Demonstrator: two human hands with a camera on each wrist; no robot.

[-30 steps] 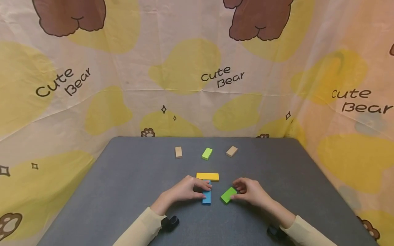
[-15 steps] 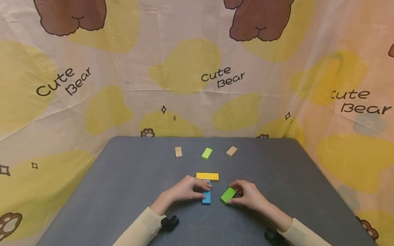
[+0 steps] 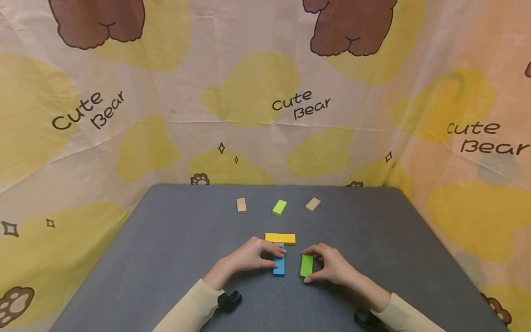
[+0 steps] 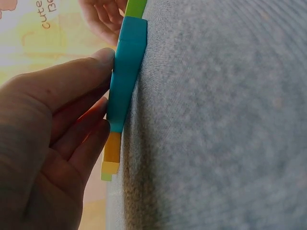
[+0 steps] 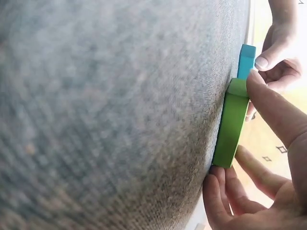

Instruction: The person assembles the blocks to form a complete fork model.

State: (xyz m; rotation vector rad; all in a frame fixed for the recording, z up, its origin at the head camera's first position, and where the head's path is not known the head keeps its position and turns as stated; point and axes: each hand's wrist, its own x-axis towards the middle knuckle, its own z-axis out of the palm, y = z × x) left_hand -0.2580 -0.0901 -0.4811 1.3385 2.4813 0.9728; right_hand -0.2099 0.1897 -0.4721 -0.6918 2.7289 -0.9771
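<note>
1. Bench (image 3: 186, 230): covered in matt grey cloth with a visibly coarse, grainy weave.
2. Blue block (image 4: 125, 72): smooth, evenly coloured, with a soft, low sheen; looks like painted wood or plastic.
3. Green block (image 5: 231, 124): smooth, satin rather than glossy.
4. Yellow block (image 3: 286, 239): flat, smooth faces.
5. Tan blocks (image 3: 241, 205): look like plain matt wood.
6. Backdrop (image 3: 249, 101): thin printed cloth, creased, mostly matt.
7. Sleeves (image 3: 188, 306): soft, matt cream cloth.
</note>
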